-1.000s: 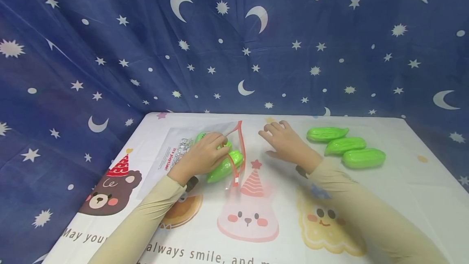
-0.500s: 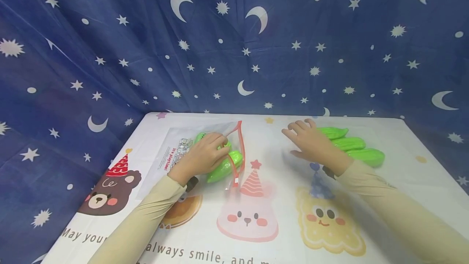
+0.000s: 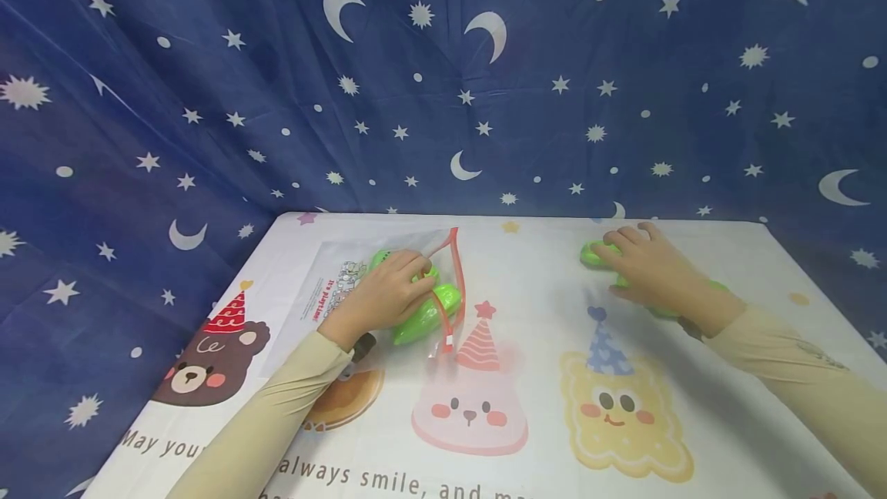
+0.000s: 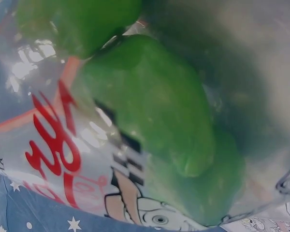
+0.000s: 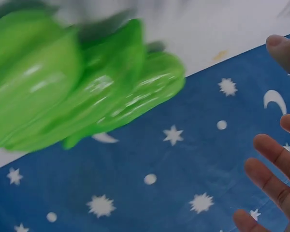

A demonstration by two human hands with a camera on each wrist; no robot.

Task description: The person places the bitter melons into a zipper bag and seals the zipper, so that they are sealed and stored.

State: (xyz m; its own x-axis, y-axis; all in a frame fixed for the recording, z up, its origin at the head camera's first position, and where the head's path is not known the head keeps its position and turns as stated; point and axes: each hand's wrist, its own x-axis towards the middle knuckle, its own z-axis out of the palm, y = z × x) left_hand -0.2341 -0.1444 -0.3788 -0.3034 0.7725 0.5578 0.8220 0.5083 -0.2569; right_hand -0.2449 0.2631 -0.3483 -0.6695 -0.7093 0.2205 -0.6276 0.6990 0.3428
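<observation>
At the far left of the frame, a brown bear in a red party hat (image 3: 190, 376) is printed on the white tablecloth (image 3: 543, 329), below a deep-blue curtain with pale moons and stars (image 3: 540, 60). Left of centre, a flat, clear plastic pouch with cartoon printing (image 3: 339, 276) lies on the cloth, its mouth, edged in red zip trim (image 3: 460, 279), facing right. The left hand (image 3: 389, 291) lies over that mouth; its fingers are bent and appear to pinch the upper edge, which stands off the lower one, though the fingertips are hidden. Glossy, bright-green, elongated pieces (image 3: 421, 323) show within the pouch, one near its opening; the left wrist view shows them overlapping behind the plastic, at least two and perhaps three. At lower centre is a pink printed character (image 3: 471, 406), and further right a yellow biscuit figure (image 3: 627, 426). Right of centre, the right hand (image 3: 651, 272) is above three similar loose green pieces (image 5: 104, 92), covering much of them in the head view. Its fingers are spread in the right wrist view, with nothing between them and no contact visible there. The work looks partly done: some pieces are already bagged, three remain outside, side by side, and the pouch is not yet closed.
</observation>
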